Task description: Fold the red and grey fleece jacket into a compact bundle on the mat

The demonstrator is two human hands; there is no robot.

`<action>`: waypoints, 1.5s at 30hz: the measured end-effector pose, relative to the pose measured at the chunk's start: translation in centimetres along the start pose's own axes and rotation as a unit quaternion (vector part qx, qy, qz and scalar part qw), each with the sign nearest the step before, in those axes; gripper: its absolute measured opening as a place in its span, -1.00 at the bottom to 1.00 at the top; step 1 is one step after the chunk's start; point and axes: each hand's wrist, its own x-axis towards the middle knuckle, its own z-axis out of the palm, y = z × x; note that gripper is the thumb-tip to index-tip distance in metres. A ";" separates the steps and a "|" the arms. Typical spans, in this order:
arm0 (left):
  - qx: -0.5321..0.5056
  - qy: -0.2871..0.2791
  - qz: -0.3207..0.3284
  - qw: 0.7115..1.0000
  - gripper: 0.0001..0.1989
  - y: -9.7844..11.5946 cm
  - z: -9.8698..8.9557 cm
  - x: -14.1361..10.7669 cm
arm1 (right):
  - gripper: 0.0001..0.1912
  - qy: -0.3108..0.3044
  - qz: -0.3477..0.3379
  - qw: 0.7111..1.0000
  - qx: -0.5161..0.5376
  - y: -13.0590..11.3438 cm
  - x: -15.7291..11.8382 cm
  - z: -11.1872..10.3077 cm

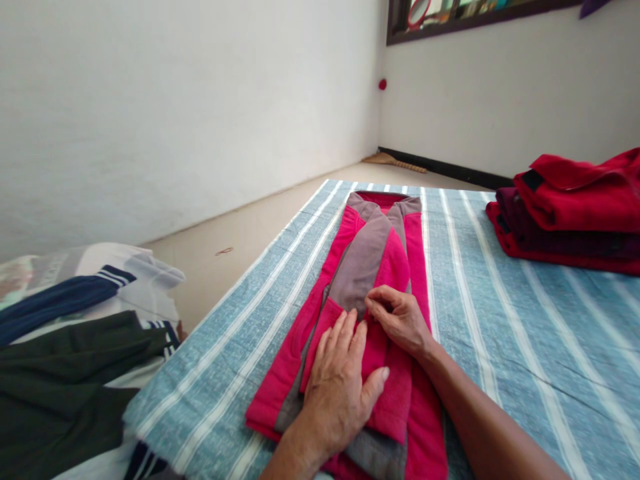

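Observation:
A pink and grey fleece jacket (355, 273) lies folded lengthwise on the striped bedspread, its collar at the far end. Its sleeves are folded in over the middle. My left hand (343, 380) rests flat on the pink part of a sleeve, fingers stretched forward and thumb out to the side. Just ahead and to the right, my right hand (403, 317) has its thumb and index finger pinched together at the sleeve fabric, the other fingers curled. The exact bit of cloth between the fingertips is partly hidden.
A stack of folded red and dark purple clothes (575, 207) sits at the right on the blue striped bedspread (250, 300). Loose clothes (65, 360), dark green, navy and white, are heaped at the left. White walls (200, 100) stand behind, with a window (460, 13) high up.

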 end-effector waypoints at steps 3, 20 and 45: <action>-0.005 0.004 0.000 1.000 -0.37 -0.1 0.1 0.0 | -0.84 -0.001 -0.001 1.000 0.003 0.0 0.0 0.0; -0.004 -0.012 -0.008 1.000 -0.37 0.0 0.0 0.1 | -0.83 0.001 -0.002 1.000 -0.008 0.1 0.0 0.0; -0.015 -0.006 -0.008 1.000 -0.38 0.1 -0.1 0.1 | -0.81 -0.005 0.011 1.000 -0.006 -0.2 0.0 -0.1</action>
